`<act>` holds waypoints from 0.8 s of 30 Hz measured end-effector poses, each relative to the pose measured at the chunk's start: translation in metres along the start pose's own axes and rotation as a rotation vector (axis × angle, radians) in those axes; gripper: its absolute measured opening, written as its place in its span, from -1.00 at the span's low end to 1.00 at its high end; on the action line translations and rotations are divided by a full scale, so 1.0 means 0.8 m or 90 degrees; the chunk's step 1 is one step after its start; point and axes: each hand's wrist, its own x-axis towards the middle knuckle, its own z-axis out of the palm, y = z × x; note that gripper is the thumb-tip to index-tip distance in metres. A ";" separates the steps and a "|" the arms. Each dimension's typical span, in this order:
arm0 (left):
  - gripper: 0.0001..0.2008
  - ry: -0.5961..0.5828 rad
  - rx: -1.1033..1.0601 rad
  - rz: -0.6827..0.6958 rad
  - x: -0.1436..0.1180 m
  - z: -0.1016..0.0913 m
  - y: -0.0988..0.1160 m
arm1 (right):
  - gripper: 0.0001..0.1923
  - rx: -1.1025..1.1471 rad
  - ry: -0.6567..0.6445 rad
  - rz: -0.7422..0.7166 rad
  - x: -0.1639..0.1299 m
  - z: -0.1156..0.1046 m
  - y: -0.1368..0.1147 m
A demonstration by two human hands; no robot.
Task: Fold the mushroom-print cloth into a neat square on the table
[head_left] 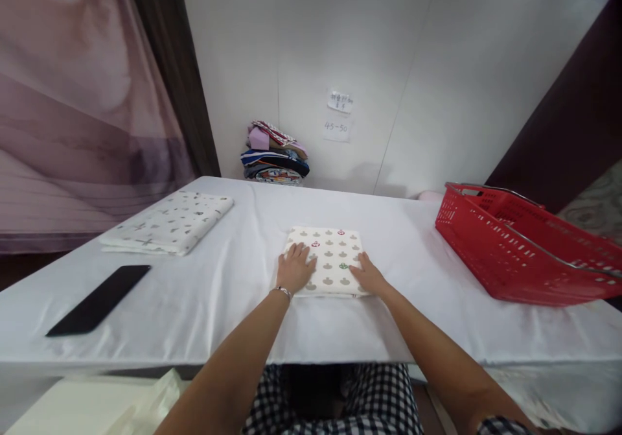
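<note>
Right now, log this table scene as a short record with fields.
left hand: flat on the near left part of the folded patterned cloth
right hand: flat on its near right edge
left of cloth: second folded cloth, black phone
right of cloth: red basket
back wall: pile of folded fabrics, two paper notes
surface: white table cover

Both palms lie flat on a folded patterned cloth point(328, 260) at the middle of the white table point(233, 305): the left hand point(294, 268) on its near left corner, the right hand point(368, 274) on its near right. A red basket point(525, 247) sits far right, a black phone point(100, 299) near left.
</note>
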 end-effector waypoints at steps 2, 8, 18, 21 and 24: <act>-0.58 0.009 -0.018 0.005 0.000 -0.002 -0.002 | -0.24 0.060 0.024 -0.007 -0.020 0.007 0.013; -0.67 0.117 -0.099 0.024 -0.016 -0.007 -0.007 | -0.32 0.048 0.104 -0.106 -0.076 0.023 0.038; -0.50 0.076 0.016 0.254 -0.094 -0.005 -0.027 | -0.49 -0.361 0.231 -0.395 -0.123 0.017 0.033; -0.53 0.083 0.049 0.240 -0.096 -0.006 -0.038 | -0.48 -0.396 0.191 -0.397 -0.115 0.020 0.019; -0.53 0.091 0.070 0.217 -0.095 -0.009 -0.047 | -0.49 -0.433 0.176 -0.400 -0.102 0.023 0.011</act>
